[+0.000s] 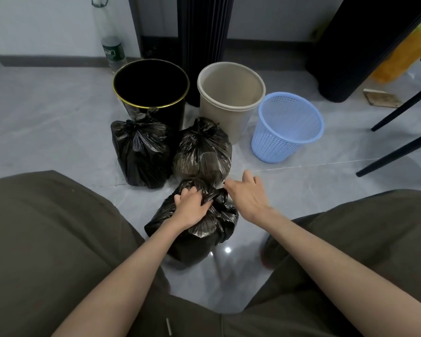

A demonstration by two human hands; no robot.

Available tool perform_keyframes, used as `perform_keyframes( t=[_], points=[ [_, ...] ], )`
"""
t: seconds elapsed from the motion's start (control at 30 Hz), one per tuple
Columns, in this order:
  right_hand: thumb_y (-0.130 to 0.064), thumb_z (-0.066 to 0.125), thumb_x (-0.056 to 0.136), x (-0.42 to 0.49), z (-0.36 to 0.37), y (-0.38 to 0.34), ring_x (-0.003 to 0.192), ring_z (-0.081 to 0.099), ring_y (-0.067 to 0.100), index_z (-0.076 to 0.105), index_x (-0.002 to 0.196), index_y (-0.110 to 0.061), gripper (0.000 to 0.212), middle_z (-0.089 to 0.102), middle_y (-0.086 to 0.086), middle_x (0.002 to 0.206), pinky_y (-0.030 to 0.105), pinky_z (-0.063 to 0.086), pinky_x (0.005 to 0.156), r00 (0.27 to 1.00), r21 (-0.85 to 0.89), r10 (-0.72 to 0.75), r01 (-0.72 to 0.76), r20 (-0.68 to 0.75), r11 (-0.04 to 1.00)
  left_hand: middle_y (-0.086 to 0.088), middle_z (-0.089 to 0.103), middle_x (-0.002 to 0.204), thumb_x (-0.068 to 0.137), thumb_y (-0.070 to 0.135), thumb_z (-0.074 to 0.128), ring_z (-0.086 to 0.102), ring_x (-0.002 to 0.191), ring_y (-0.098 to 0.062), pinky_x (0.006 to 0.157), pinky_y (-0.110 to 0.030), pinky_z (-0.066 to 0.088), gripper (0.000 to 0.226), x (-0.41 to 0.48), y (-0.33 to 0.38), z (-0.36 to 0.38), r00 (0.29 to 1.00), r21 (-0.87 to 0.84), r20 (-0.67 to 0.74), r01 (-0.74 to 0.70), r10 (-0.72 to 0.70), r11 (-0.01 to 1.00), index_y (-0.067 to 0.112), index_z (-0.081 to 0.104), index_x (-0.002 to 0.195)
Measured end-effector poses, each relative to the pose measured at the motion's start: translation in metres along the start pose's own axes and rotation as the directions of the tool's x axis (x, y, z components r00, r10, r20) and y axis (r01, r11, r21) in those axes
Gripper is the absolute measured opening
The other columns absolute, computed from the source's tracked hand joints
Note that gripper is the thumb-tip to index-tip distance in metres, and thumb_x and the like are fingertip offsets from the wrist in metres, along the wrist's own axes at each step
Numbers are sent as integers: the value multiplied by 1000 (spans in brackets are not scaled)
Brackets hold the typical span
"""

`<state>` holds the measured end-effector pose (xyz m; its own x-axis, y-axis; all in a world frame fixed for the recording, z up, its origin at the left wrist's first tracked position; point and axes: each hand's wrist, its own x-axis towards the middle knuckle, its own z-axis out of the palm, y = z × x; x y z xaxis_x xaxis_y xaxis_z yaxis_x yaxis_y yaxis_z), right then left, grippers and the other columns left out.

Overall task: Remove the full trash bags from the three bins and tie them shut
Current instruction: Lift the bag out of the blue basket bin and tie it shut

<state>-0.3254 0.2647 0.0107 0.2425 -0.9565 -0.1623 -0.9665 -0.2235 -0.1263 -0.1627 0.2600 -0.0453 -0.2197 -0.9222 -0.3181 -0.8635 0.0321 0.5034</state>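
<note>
Left hand (pixel 192 209) curled tight round gathered neck of nearest black plastic trash bag (pixel 204 229). Right hand (pixel 249 197) fingers straight, spread; thumb tip touches twisted strand end. Bag upright on grey tiled floor (pixel 301 181) between knees (pixel 46 222), neck up, strand running left-right. Two tied black bags (pixel 141 152) just behind.

Soft light, floor glare, wide-angle bend
</note>
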Motion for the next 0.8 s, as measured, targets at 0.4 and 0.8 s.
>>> perform_keyframes(
  t=[0.4,0.8],
  points=[
    [-26,51,97,4,-12,4,56,50,4,71,90,-14,24,55,-4,62,17,36,57,829,523,-162,-175,536,834,-2,49,105,93,35,49,39,109,-23,86,-35,25,20,-2,-6,-4,1000,8,-12,-17,17,1000,23,53,109],
    [-39,28,103,-4,7,-8,99,64,31,55,120,-24,35,67,10,105,37,45,79,981,-84,63,-49,184,995,0,46,100,91,43,51,39,111,-23,86,-36,28,25,-8,2,-1,999,-4,13,-53,53,999,21,55,102]
  ],
)
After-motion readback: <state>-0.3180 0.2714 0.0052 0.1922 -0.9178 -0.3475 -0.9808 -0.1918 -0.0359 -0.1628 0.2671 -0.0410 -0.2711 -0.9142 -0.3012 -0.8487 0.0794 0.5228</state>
